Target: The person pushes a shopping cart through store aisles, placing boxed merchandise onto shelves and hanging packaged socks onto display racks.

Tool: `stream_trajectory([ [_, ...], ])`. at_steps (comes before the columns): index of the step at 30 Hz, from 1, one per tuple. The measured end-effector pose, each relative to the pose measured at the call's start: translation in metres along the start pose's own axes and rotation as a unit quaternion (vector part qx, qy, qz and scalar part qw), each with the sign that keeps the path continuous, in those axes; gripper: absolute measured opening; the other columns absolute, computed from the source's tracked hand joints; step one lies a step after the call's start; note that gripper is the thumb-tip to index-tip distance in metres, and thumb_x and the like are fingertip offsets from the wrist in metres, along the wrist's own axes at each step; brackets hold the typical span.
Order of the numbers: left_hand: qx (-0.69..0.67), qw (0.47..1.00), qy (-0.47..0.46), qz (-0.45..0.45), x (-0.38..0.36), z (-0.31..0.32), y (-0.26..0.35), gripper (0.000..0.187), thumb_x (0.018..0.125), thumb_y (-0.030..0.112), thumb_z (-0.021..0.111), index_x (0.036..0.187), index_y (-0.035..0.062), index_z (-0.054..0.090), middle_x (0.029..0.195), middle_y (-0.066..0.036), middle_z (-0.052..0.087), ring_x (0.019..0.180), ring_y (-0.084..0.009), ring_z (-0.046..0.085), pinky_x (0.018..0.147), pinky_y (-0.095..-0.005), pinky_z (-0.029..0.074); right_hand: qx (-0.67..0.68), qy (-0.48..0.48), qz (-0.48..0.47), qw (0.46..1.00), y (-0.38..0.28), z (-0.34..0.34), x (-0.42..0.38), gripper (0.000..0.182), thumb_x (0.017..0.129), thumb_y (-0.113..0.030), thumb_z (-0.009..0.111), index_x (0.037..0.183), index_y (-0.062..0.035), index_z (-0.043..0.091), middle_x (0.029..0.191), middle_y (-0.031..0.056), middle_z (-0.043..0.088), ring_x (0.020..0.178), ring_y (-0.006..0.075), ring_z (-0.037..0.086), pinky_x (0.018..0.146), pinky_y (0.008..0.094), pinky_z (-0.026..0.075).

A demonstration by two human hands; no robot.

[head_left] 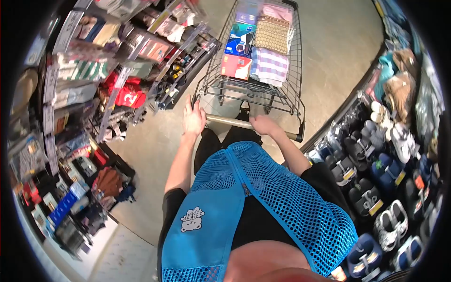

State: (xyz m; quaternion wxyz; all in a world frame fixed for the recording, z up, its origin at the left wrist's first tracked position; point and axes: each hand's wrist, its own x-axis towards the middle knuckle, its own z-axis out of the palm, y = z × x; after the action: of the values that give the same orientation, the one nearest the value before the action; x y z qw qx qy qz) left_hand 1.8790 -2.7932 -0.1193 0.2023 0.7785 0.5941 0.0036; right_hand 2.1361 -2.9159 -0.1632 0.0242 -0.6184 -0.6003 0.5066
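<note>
A wire shopping cart point(296, 89) stands in front of me, and its pale handle bar point(230, 121) runs across between my hands. My left hand point(193, 118) grips the handle's left end, with its fingers reaching over the dark corner bracket. Further right along the bar, my right hand point(266, 125) is wrapped around it. Inside the cart lie a folded plaid cloth point(272, 66), a tan patterned textile point(272, 34), a pink folded textile point(278, 13), a blue box point(240, 40), a red-pink box point(236, 66) and a purple pack point(246, 14).
Shelves at left carry packaged clothing, a red item point(128, 91) and price strips point(49, 108). On the right, a display holds several slippers point(365, 196), white shoes point(403, 143) and brown bagged goods point(398, 91). Grey floor point(338, 47) extends ahead beside the cart.
</note>
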Motion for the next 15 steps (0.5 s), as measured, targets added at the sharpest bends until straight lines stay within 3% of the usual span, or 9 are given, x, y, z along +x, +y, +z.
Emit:
stream_trajectory([
  [1, 0.063, 0.997, 0.014, 0.047, -0.002, 0.0, -0.002, 0.037, 0.087, 0.024, 0.048, 0.115, 0.0002, 0.056, 0.144, -0.022, 0.025, 0.122, -0.0402, 0.039, 0.102, -0.045, 0.034, -0.079, 0.013, -0.066, 0.995, 0.0, 0.0, 0.0, 0.032, 0.09, -0.02, 0.033, 0.09, 0.0039, 0.055, 0.087, 0.0266, 0.062, 0.082, 0.0433, 0.06, 0.077, 0.0512, 0.046],
  [2, 0.118, 0.988, 0.028, 0.091, -0.006, 0.004, -0.002, 0.035, 0.089, 0.023, 0.049, 0.112, -0.0011, 0.056, 0.142, -0.023, 0.027, 0.123, -0.0407, 0.038, 0.102, -0.0463, 0.033, -0.051, 0.015, -0.043, 0.998, 0.002, 0.003, 0.002, 0.038, 0.091, -0.023, 0.031, 0.091, 0.0027, 0.059, 0.091, 0.0249, 0.063, 0.086, 0.0401, 0.061, 0.08, 0.0511, 0.047],
  [5, 0.16, 0.971, 0.017, 0.177, -0.018, -0.008, 0.008, 0.039, 0.093, 0.03, 0.043, 0.115, -0.0001, 0.054, 0.146, -0.019, 0.023, 0.132, -0.0356, 0.027, 0.109, -0.0498, 0.02, -0.127, -0.013, -0.1, 0.987, 0.014, 0.004, 0.011, 0.041, 0.093, -0.026, 0.029, 0.092, 0.0026, 0.059, 0.095, 0.0254, 0.062, 0.09, 0.0424, 0.059, 0.082, 0.0508, 0.045],
  [8, 0.179, 0.955, -0.025, 0.237, -0.035, 0.008, 0.008, 0.042, 0.094, 0.03, 0.041, 0.123, 0.0013, 0.049, 0.144, -0.013, 0.03, 0.134, -0.0302, 0.026, 0.111, -0.0486, 0.014, 0.021, 0.018, -0.017, 0.999, 0.01, 0.011, 0.011, 0.047, 0.093, -0.033, 0.029, 0.093, 0.0044, 0.059, 0.099, 0.0288, 0.058, 0.096, 0.0458, 0.053, 0.087, 0.0489, 0.041],
  [9, 0.146, 0.97, -0.046, 0.189, -0.038, 0.006, 0.015, 0.047, 0.09, 0.029, 0.046, 0.129, 0.004, 0.044, 0.136, -0.016, 0.04, 0.131, -0.0317, 0.029, 0.112, -0.0478, 0.012, 0.039, 0.031, -0.007, 0.999, 0.004, 0.009, 0.003, 0.045, 0.092, -0.03, 0.031, 0.085, 0.0048, 0.058, 0.083, 0.026, 0.059, 0.083, 0.0406, 0.058, 0.079, 0.0464, 0.044],
  [10, 0.138, 0.973, -0.038, 0.18, -0.041, -0.002, 0.023, 0.047, 0.09, 0.029, 0.046, 0.129, 0.004, 0.044, 0.136, -0.016, 0.04, 0.131, -0.0317, 0.029, 0.112, -0.0478, 0.012, 0.052, 0.054, -0.003, 0.997, -0.002, 0.004, 0.002, 0.044, 0.091, -0.028, 0.032, 0.078, 0.0051, 0.057, 0.066, 0.0232, 0.06, 0.069, 0.0355, 0.062, 0.07, 0.0438, 0.047],
  [12, 0.162, 0.963, -0.108, 0.188, -0.048, -0.014, 0.033, 0.057, 0.081, 0.029, 0.053, 0.132, 0.0071, 0.042, 0.128, -0.017, 0.045, 0.128, -0.0326, 0.033, 0.113, -0.0472, 0.012, 0.066, 0.042, 0.03, 0.996, -0.009, 0.0, -0.001, 0.047, 0.091, -0.032, 0.033, 0.078, 0.0055, 0.059, 0.063, 0.0213, 0.059, 0.066, 0.033, 0.062, 0.069, 0.042, 0.046],
  [13, 0.222, 0.948, -0.091, 0.208, -0.053, -0.007, 0.03, 0.066, 0.073, 0.028, 0.057, 0.134, 0.0092, 0.041, 0.126, -0.018, 0.046, 0.127, -0.0334, 0.034, 0.113, -0.047, 0.012, 0.094, 0.033, 0.069, 0.993, -0.011, -0.001, -0.006, 0.05, 0.09, -0.035, 0.035, 0.078, 0.0059, 0.06, 0.06, 0.0194, 0.058, 0.063, 0.0305, 0.062, 0.067, 0.0403, 0.046],
  [15, 0.221, 0.949, -0.099, 0.204, -0.058, 0.014, 0.017, 0.067, 0.072, 0.029, 0.057, 0.134, 0.0093, 0.041, 0.126, -0.018, 0.046, 0.127, -0.0334, 0.034, 0.113, -0.0468, 0.012, 0.071, 0.041, 0.057, 0.995, 0.001, 0.013, -0.01, 0.049, 0.09, -0.035, 0.037, 0.08, 0.0058, 0.061, 0.06, 0.0186, 0.059, 0.062, 0.0289, 0.061, 0.067, 0.0398, 0.046],
])
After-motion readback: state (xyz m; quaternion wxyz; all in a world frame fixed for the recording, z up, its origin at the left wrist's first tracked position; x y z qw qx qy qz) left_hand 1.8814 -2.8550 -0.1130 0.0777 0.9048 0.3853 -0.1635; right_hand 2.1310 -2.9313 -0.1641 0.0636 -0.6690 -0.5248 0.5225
